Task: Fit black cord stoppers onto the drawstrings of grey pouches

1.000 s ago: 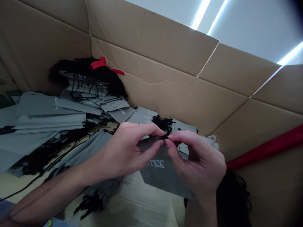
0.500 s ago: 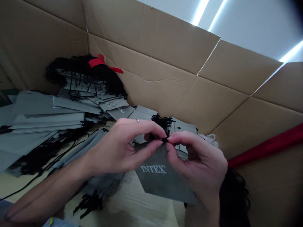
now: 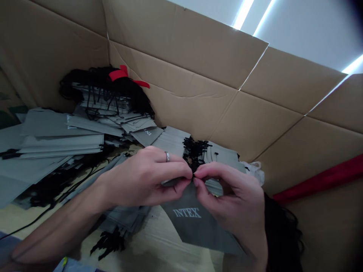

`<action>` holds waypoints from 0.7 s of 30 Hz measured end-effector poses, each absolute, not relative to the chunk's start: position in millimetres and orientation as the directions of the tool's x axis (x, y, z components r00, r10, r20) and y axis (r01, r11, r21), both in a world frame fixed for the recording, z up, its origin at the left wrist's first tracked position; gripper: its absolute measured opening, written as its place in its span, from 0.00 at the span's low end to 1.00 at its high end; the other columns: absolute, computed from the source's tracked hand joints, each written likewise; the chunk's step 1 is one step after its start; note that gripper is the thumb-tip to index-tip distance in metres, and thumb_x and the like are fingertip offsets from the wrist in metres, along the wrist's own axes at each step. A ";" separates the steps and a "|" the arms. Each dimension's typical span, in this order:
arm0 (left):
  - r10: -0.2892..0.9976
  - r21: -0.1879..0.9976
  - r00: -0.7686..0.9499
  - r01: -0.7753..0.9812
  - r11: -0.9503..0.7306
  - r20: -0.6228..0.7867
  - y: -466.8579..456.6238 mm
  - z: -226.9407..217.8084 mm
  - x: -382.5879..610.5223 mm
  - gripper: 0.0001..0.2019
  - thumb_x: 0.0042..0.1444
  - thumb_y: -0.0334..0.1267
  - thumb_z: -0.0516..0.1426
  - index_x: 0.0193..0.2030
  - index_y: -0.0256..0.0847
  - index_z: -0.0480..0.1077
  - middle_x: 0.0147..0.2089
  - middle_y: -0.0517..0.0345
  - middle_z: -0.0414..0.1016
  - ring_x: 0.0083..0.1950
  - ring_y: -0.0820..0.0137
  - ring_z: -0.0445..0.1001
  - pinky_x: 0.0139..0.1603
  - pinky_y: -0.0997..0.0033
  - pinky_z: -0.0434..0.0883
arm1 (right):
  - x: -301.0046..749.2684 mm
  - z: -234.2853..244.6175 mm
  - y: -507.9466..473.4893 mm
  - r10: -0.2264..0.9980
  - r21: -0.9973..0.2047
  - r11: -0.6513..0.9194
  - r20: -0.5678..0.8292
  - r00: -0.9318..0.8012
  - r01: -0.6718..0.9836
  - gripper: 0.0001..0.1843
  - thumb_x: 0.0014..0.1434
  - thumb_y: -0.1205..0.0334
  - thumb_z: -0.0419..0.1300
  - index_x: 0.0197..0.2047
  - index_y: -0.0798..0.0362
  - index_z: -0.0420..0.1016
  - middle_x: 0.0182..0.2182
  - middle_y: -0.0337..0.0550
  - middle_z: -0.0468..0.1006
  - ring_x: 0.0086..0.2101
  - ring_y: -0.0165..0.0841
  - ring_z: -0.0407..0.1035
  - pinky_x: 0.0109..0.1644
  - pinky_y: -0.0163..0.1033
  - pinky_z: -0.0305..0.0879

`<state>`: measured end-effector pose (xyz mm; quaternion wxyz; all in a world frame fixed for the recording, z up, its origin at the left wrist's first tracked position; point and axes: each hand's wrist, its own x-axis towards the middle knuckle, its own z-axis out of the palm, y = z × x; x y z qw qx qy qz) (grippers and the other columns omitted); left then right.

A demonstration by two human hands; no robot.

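Head view, as I read it: left hand (image 3: 147,175) and right hand (image 3: 238,196) face each other, fingertips almost meeting. Thumb and index finger of each closed in pinch on black cord (image 3: 193,176); cord mostly hidden by fingertips. Grey pouch (image 3: 204,234), marked INTEX, hangs below pinch, above pale work surface (image 3: 160,238), partly covered by right hand. Beyond hands, I see stacked pouches (image 3: 172,136) near cardboard wall (image 3: 181,68).
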<state>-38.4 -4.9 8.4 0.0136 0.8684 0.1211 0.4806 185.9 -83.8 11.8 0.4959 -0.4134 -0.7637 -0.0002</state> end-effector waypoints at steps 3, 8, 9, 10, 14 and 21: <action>0.061 -0.057 0.537 0.200 -0.978 0.841 -5.0 4.5 -35.4 0.05 0.67 0.29 0.64 0.44 0.42 0.76 0.40 0.60 0.88 0.34 0.73 0.85 0.38 0.73 0.76 | 183.1 12.9 -82.9 0.612 -0.363 0.661 0.767 -0.192 0.657 0.09 0.63 0.74 0.67 0.41 0.50 0.82 0.37 0.34 0.88 0.35 0.28 0.82 0.39 0.31 0.78; 0.084 0.012 0.455 0.158 -0.987 0.886 -8.5 3.5 -31.8 0.09 0.61 0.27 0.65 0.44 0.43 0.74 0.39 0.63 0.88 0.34 0.74 0.85 0.37 0.76 0.77 | 182.5 10.4 -83.1 0.631 -0.454 0.679 0.763 -0.142 0.577 0.12 0.60 0.76 0.69 0.41 0.48 0.83 0.38 0.33 0.88 0.36 0.29 0.83 0.42 0.32 0.80; 0.109 0.054 0.442 0.135 -0.989 0.890 -9.0 4.1 -31.1 0.09 0.60 0.27 0.65 0.43 0.44 0.74 0.38 0.64 0.88 0.34 0.74 0.85 0.37 0.77 0.78 | 182.5 10.3 -83.0 0.639 -0.481 0.683 0.757 -0.132 0.549 0.13 0.59 0.76 0.69 0.41 0.48 0.84 0.38 0.33 0.88 0.37 0.30 0.84 0.42 0.32 0.81; 0.136 0.098 0.429 0.109 -0.989 0.893 -9.2 4.8 -30.2 0.09 0.59 0.27 0.66 0.42 0.44 0.75 0.38 0.64 0.88 0.34 0.75 0.85 0.37 0.78 0.78 | 182.2 10.5 -82.7 0.647 -0.506 0.687 0.753 -0.122 0.522 0.14 0.58 0.77 0.70 0.41 0.48 0.84 0.37 0.34 0.88 0.36 0.30 0.84 0.41 0.32 0.81; 0.232 0.269 0.402 -0.037 -0.963 0.886 -5.4 6.7 -24.5 0.10 0.53 0.25 0.66 0.39 0.44 0.77 0.35 0.64 0.86 0.33 0.74 0.84 0.35 0.78 0.80 | 179.9 15.3 -81.5 0.688 -0.599 0.675 0.723 -0.071 0.431 0.13 0.56 0.77 0.69 0.38 0.48 0.84 0.33 0.34 0.88 0.31 0.29 0.83 0.35 0.30 0.80; 0.158 0.166 0.447 0.021 -0.986 0.880 -3.3 7.5 -25.6 0.08 0.64 0.27 0.67 0.45 0.43 0.77 0.40 0.60 0.89 0.35 0.72 0.86 0.36 0.75 0.80 | 182.2 15.8 -84.1 0.664 -0.543 0.638 0.747 -0.034 0.546 0.11 0.59 0.75 0.69 0.39 0.48 0.84 0.34 0.34 0.88 0.31 0.29 0.83 0.35 0.30 0.80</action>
